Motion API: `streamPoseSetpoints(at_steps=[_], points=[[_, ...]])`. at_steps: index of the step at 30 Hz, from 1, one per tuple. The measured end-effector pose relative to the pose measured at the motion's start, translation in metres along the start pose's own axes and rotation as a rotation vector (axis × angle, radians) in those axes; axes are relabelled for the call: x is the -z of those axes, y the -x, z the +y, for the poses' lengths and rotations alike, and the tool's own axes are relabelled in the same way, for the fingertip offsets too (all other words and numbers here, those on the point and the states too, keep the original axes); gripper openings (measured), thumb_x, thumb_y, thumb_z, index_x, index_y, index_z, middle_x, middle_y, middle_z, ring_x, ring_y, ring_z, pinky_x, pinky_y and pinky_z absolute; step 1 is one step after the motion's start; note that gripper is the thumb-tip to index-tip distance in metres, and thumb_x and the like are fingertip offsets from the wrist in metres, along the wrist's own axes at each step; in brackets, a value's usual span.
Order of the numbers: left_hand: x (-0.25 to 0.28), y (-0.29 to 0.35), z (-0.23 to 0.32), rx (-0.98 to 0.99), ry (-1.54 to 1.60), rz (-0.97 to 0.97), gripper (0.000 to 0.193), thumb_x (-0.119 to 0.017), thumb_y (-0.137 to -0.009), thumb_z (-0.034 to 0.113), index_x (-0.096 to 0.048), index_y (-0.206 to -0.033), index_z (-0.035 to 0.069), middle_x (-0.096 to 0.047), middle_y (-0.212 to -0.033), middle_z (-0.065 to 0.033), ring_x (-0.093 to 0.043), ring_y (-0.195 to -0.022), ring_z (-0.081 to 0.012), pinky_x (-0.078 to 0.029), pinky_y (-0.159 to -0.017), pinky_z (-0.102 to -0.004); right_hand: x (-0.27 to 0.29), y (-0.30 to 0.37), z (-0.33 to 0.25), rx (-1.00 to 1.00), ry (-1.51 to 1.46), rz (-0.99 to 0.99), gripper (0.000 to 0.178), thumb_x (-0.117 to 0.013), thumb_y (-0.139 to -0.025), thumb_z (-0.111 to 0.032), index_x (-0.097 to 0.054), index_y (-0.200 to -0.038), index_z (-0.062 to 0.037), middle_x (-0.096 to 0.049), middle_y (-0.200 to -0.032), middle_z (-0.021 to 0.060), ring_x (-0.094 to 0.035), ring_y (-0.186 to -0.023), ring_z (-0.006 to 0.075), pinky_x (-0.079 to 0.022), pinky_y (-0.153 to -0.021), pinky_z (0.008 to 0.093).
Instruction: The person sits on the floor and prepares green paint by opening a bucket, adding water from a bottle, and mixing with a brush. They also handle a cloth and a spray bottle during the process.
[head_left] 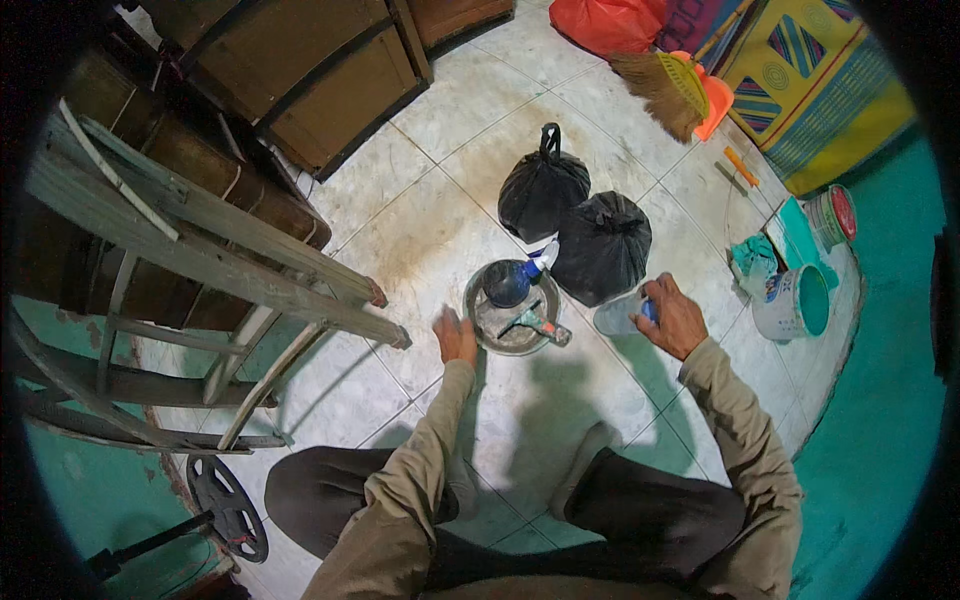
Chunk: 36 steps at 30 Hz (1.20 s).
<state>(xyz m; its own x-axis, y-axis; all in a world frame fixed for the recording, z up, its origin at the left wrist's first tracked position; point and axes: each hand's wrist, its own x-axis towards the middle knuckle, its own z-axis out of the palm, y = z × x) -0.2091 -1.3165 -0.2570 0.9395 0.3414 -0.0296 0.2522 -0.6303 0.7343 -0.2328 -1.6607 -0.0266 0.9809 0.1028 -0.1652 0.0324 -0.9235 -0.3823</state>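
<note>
1. The left hand (457, 338) is low over the tiled floor (400, 215), just left of a round basin (489, 318). Its fingers are loosely extended and pointing far; whether they touch the rim I cannot tell.
2. The right hand (674, 318) has its fingers curled around the blue top of a translucent bottle (616, 317), whose body points left. Whether its base meets the floor I cannot tell.
3. The basin sits between the hands. Inside it are a blue spray bottle (507, 285) at the far side and a small scraper (543, 325), whose handle reaches across the near right edge.
4. A strip of tile separates the basin's right edge from the translucent bottle.
5. Room on the far side is tight: two knotted black bags, one farther left (543, 198) and one nearer right (604, 250), stand together, the nearer one close to both basin and bottle.
6. On the left, a wooden frame (250, 275) pushes its leg ends toward the left hand, leaving a modest gap of tile.
7. On the right, tile spreads from the right hand to a white-and-green bucket (785, 305) by the green wall (885, 400).
8. Nearest, between the knees, a wider patch of tile runs up to the basin.
</note>
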Motion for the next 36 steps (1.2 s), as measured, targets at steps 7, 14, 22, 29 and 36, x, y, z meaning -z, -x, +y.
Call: streamPoseSetpoints(at_steps=[7, 14, 22, 29, 36], points=[[-0.028, -0.047, 0.137, -0.83, -0.413, -0.354, 0.059, -0.068, -0.076, 0.041, -0.055, -0.121, 0.006, -0.051, -0.126, -0.0155, -0.041, -0.125, -0.0308, -0.025, -0.106, -0.0484, 0.011, 0.014, -0.025, 0.25, 0.308, 0.269, 0.038, -0.069, -0.075, -0.026, -0.055, -0.103, -0.0054, -0.052, -0.096, 0.0125, -0.055, -0.088, 0.0296, -0.044, -0.069, 0.0434], [-0.034, -0.076, 0.121, -0.686, -0.167, -0.336, 0.039, -0.066, -0.079, 0.036, -0.063, -0.105, 0.008, -0.059, -0.104, -0.0138, -0.051, -0.107, -0.0307, -0.029, -0.099, -0.0471, -0.109, -0.017, -0.053, 0.442, 0.195, 0.197, 0.034, -0.066, -0.076, -0.025, -0.058, -0.106, -0.0105, -0.054, -0.092, 0.0092, -0.053, -0.092, 0.0273, -0.041, -0.073, 0.0427], [0.051, -0.073, 0.124, -0.377, 0.606, -0.148, 0.032, -0.063, -0.085, 0.021, -0.058, -0.107, -0.002, -0.056, -0.096, -0.0109, -0.054, -0.09, -0.0207, -0.043, -0.08, -0.0303, -0.196, -0.071, -0.073, 0.21, 0.565, 0.047, 0.038, -0.057, -0.084, -0.02, -0.057, -0.122, -0.0221, -0.056, -0.098, 0.0074, -0.052, -0.096, 0.025, -0.034, -0.078, 0.0477], [0.068, -0.077, 0.129, -0.349, 0.63, -0.244, 0.037, -0.066, -0.083, 0.018, -0.059, -0.114, -0.001, -0.055, -0.1, -0.007, -0.052, -0.094, -0.0166, -0.041, -0.086, -0.0275, -0.12, -0.039, -0.071, 0.217, 0.533, 0.118, 0.028, -0.053, -0.084, -0.016, -0.063, -0.11, -0.0142, -0.058, -0.096, 0.0077, -0.057, -0.094, 0.0244, -0.047, -0.067, 0.0409], [0.043, -0.07, 0.093, -0.339, 0.58, -0.585, 0.039, -0.067, -0.08, 0.014, -0.059, -0.116, 0.001, -0.062, -0.105, -0.0052, -0.055, -0.097, -0.0155, -0.04, -0.09, -0.0284, -0.097, 0.007, -0.055, 0.282, 0.47, 0.124, 0.039, -0.053, -0.082, -0.012, -0.059, -0.119, -0.0184, -0.055, -0.096, 0.0092, -0.054, -0.091, 0.0256, -0.045, -0.071, 0.0415]])
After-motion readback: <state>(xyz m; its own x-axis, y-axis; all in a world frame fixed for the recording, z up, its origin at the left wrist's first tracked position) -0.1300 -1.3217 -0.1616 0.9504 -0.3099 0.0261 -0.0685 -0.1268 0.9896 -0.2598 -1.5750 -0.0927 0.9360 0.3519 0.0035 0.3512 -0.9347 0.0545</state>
